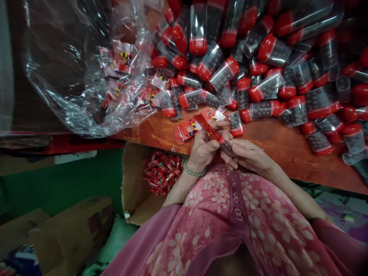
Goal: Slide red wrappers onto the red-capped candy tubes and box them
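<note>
Near the table's front edge, my left hand (202, 147), with a green bead bracelet at the wrist, pinches a red printed wrapper (207, 125). My right hand (247, 153) is closed on a clear capsule tube (226, 146) at the wrapper's lower end. How far the tube sits inside the wrapper I cannot tell, since fingers cover part of both. Just beyond my left hand lie flat red printed wrappers (185, 130). A red-ended clear tube with dark beads (236, 124) lies close beyond my right fingers.
Many red-ended capsule tubes (224, 73) are heaped across the table (276, 145). A crinkled clear plastic bag (71, 115) with printed wrappers lies at the left. Below the edge, an open cardboard box (130, 184) holds red wrapped pieces (163, 170). More cartons (74, 230) stand lower left.
</note>
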Demonstrator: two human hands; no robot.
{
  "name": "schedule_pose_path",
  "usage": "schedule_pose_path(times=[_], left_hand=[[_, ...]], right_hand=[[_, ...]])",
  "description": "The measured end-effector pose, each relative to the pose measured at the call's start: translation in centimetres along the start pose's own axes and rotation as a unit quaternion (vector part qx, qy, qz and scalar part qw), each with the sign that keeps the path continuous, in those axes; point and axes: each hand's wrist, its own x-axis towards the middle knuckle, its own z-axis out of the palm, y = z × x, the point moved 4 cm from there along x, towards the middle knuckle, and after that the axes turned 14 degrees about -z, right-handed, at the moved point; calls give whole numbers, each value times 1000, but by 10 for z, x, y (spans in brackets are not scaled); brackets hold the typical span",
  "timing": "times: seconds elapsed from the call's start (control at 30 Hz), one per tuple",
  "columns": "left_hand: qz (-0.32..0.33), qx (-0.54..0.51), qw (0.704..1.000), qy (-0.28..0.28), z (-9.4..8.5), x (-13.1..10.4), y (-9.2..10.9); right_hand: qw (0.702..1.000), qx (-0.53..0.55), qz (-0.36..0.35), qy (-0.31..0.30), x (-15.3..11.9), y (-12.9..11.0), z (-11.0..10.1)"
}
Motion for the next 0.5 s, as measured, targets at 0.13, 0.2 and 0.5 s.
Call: schedule_pose_path(times=[0.13, 0.2, 0.5], left_hand=[[2, 14, 1000, 27, -8, 3, -3], [24, 12, 999, 30, -10, 5, -2], [67, -3, 997, 49, -7, 12, 1]], right_hand=[[999, 25, 23, 4, 4, -1, 2], [999, 16, 34, 5, 4, 0, 2], [975, -224, -6, 9, 0, -10, 0]])
